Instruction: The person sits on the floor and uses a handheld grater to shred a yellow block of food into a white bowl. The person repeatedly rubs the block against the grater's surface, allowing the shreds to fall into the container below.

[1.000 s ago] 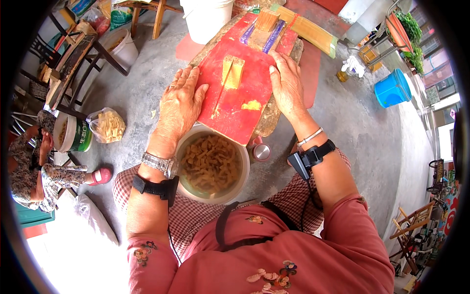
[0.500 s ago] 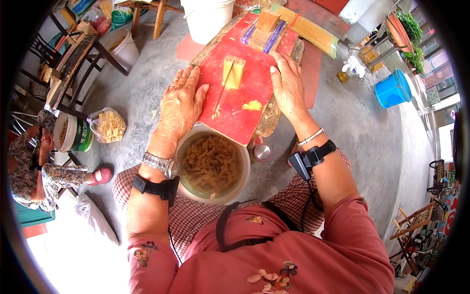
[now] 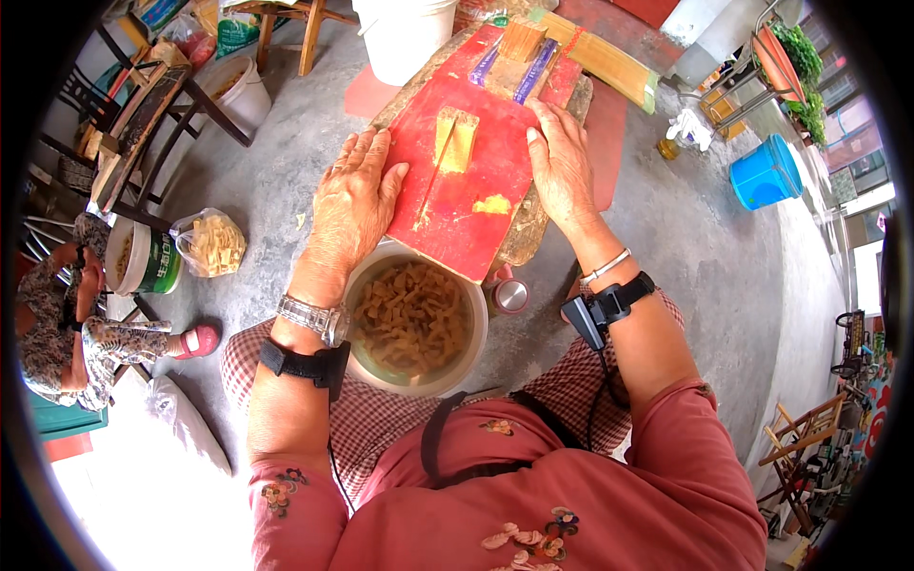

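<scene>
A red board (image 3: 466, 219) lies on a worn wooden plank (image 3: 524, 238), with a yellow grooved wooden block (image 3: 455, 143) and a yellow smear on it. My left hand (image 3: 352, 200) rests at the board's left edge, fingers flat. My right hand (image 3: 562, 167) lies along the right edge, fingers extended. At the far end sits a brown wooden block (image 3: 522, 40) between two purple-wrapped strips (image 3: 533, 71). Below the board, a tub (image 3: 479, 333) holds brown pieces in liquid, and a lidded jar (image 3: 509, 295) stands beside it.
A white bucket (image 3: 405, 43), a yellow plank (image 3: 609, 67) and a blue bucket (image 3: 762, 171) are around the board. At left are a bench (image 3: 133, 152), bagged pale pieces (image 3: 211, 243) and a seated person (image 3: 57, 324). Folded wooden furniture (image 3: 800, 438) leans at right.
</scene>
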A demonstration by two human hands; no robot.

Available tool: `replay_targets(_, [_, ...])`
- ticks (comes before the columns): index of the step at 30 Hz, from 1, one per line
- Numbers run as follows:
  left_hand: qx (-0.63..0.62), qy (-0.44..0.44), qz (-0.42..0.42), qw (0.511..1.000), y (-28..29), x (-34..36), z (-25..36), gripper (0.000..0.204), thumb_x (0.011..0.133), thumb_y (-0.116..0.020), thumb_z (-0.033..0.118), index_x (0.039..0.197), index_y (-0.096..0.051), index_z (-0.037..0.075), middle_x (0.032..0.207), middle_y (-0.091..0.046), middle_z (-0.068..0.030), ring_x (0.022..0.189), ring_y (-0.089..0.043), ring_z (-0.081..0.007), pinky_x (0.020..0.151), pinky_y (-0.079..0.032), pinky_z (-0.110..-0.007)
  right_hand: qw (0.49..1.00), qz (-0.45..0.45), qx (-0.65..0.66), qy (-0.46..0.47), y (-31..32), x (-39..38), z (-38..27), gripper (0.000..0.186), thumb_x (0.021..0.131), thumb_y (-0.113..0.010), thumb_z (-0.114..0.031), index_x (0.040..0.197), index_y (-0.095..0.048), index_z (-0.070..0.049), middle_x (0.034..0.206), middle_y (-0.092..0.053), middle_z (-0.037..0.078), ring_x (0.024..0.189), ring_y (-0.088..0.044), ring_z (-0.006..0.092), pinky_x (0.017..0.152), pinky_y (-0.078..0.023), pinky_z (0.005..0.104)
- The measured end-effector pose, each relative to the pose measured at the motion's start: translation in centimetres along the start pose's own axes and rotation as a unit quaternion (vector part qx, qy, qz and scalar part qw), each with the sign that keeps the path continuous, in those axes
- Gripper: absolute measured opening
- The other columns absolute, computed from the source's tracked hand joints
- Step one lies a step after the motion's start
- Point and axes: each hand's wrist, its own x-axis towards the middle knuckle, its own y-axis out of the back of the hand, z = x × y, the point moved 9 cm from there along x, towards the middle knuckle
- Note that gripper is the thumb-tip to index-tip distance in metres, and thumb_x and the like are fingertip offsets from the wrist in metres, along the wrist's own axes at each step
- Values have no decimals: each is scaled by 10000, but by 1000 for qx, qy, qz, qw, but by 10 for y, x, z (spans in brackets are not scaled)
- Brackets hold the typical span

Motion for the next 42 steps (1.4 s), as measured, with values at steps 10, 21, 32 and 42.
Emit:
replay_targets(10, [8, 11, -16, 1000, 0, 0, 0, 454, 999, -557, 301, 1353, -556, 17, 1399, -545, -194, 1357, -465, -338, 1111, -395, -413, 1000, -5, 0, 1, 0, 1, -1, 382, 955, -545, -144, 1330, -548, -69, 1334, -539, 148, 1265, -460, 345, 1094, -376, 438])
replay_targets(21, [-29, -46, 31, 998, 6, 2, 5, 433, 972, -590, 270, 1303, -577, -8, 1290, -607, -246, 1224, -568, -413, 1036, -466, -437, 999, 3, 22, 26, -1, -6, 2, 375, 959, -532, -141, 1325, -549, -62, 1319, -548, 177, 1251, -472, 368, 1085, -378, 446])
replay_targets(32, [-19, -30, 23, 999, 2, 4, 1, 443, 969, -597, 290, 1305, -588, 2, 1336, -583, -226, 1268, -539, -399, 1058, -452, -422, 999, 12, 12, 34, 1, 2, -1, 380, 949, -536, -130, 1323, -553, -62, 1308, -558, 173, 1216, -484, 370, 1063, -387, 452])
replay_targets(42, [-10, -21, 15, 1000, 2, 1, 2, 457, 975, -586, 303, 1318, -579, 0, 1346, -573, -232, 1285, -524, -393, 1074, -431, -432, 1000, 7, 10, 20, 1, 1, -2, 370, 955, -531, -139, 1315, -556, -53, 1315, -555, 160, 1234, -477, 359, 1076, -385, 442])
